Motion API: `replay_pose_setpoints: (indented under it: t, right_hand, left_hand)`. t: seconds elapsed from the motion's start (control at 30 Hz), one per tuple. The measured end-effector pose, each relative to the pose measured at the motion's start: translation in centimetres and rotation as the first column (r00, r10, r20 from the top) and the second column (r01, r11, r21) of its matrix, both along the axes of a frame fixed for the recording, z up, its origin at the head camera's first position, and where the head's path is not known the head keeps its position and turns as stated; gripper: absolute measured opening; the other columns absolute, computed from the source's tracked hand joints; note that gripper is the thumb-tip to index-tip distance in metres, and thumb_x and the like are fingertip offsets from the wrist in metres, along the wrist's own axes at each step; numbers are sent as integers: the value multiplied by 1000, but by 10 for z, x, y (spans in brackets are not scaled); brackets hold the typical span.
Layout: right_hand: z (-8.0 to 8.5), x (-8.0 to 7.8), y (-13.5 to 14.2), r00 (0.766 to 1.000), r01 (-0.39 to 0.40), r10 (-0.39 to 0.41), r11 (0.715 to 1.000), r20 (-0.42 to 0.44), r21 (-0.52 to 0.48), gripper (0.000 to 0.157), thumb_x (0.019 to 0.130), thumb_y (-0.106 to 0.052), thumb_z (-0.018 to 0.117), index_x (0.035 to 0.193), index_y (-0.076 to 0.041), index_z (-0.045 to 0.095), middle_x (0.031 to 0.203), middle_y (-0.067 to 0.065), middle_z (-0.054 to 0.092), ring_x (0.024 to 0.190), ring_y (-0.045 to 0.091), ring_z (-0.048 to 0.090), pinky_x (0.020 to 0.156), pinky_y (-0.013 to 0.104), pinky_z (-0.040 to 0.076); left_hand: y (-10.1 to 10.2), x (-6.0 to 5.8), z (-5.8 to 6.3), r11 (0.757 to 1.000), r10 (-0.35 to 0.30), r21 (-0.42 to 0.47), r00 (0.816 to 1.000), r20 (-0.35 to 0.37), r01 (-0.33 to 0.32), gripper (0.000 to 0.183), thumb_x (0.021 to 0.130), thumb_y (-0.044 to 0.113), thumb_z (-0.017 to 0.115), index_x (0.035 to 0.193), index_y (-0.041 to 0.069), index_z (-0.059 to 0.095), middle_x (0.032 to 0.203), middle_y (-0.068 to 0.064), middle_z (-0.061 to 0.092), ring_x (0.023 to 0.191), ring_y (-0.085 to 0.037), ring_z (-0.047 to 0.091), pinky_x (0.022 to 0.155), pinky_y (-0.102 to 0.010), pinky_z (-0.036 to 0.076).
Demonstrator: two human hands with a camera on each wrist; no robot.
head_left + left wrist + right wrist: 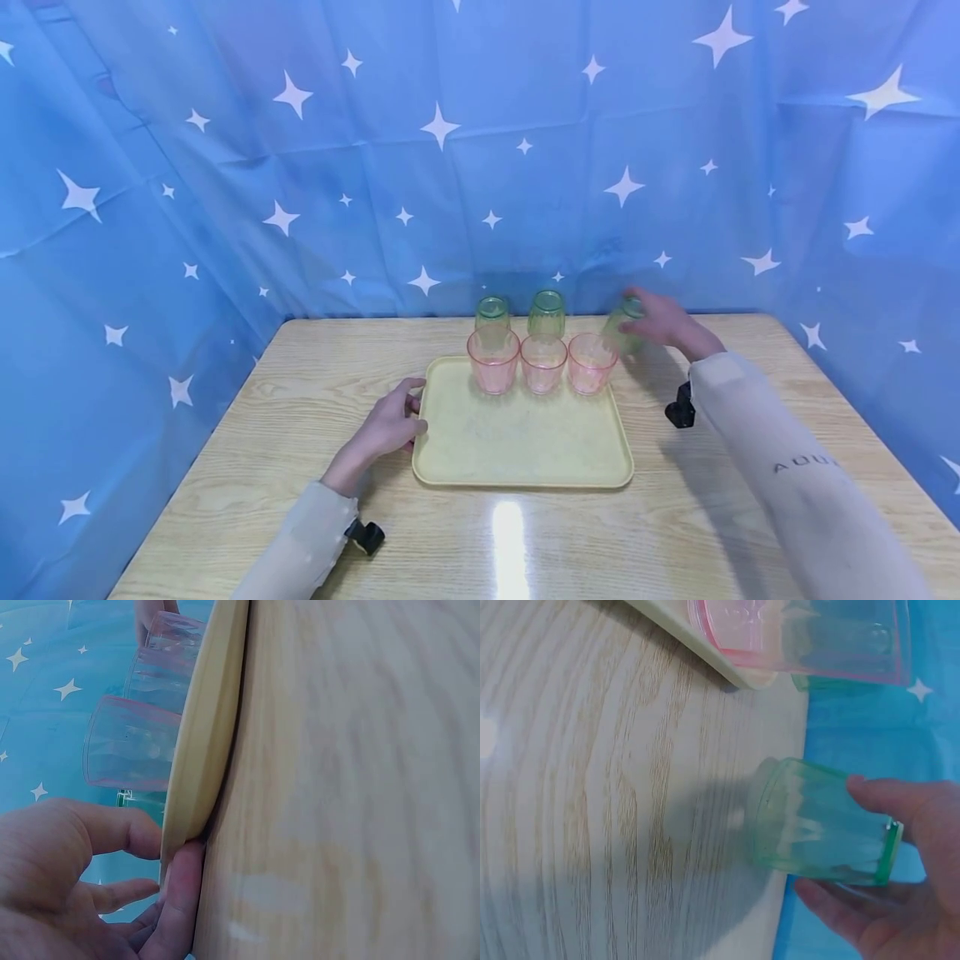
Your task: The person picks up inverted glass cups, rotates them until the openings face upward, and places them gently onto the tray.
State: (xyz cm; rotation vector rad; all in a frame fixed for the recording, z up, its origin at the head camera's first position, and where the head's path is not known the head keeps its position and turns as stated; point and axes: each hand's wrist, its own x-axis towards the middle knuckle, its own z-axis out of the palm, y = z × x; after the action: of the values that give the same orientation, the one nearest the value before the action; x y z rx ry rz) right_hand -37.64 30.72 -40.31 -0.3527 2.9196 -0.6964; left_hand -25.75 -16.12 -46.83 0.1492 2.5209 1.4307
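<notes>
1. The green cup is held by the right hand at the far side of the table, right of the tray; whether its rim is touching the tabletop cannot be told.
2. It is gripped near its base, with the hand curved to the cup's width, thumb on one side and fingers opposite.
3. It is probably light and stiff; slipping could be invited by its smooth wall, and a knock might be poorly borne if it is glass.
4. The best hold would likely be found around the base end, with gentle, opposed pressure.
5. It is clear pale green, turned rim-down, with a darker base.
6. The tray's left edge is pinched by the left hand; three pink cups are stood rim-up along its far side.
</notes>
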Motion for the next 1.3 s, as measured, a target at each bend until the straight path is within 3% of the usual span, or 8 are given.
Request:
replay_pose_setpoints:
  t: [0.27,0.6,0.83,1.07,1.3]
  right_hand:
    - [4,9,10,996,-13,10,999,-88,-38,71,100,-27,65,155,5,32,152,37,41,134,60,43,108,76,39]
    - [18,38,6,992,59,-84,970,-96,-236,79,103,-39,62,164,-8,22,164,27,32,144,57,34,109,79,36]
    - [20,57,3,985,90,-129,954,-119,-285,82,101,-47,62,165,-14,22,166,25,29,148,54,30,110,78,34]
    - [21,82,2,969,164,-219,916,-115,-367,86,98,-57,61,166,-23,20,163,29,32,144,55,35,103,76,40]
    - [21,103,0,968,169,-238,857,-84,-487,84,99,-56,61,166,-30,18,165,30,26,145,60,34,106,75,40]
  left_hand:
    - [0,0,-1,1000,9,-6,1000,-6,-9,76,84,-3,61,156,5,39,107,-13,56,76,-20,64,52,-35,61]
    - [-1,-2,0,1000,11,-29,1000,-12,-11,76,84,-2,62,156,6,39,108,-13,58,76,-20,64,52,-34,61]
    - [-1,-1,-2,1000,14,-23,1000,-1,-14,76,85,-1,61,156,8,39,108,-12,56,76,-19,62,53,-34,61]
    - [0,-1,0,999,17,-27,1000,-6,-17,75,84,-1,61,156,7,39,106,-12,55,74,-19,61,52,-34,61]
    - [0,-1,2,1000,15,-27,1000,-1,-15,75,84,-1,62,156,7,40,106,-11,55,75,-19,61,52,-34,61]
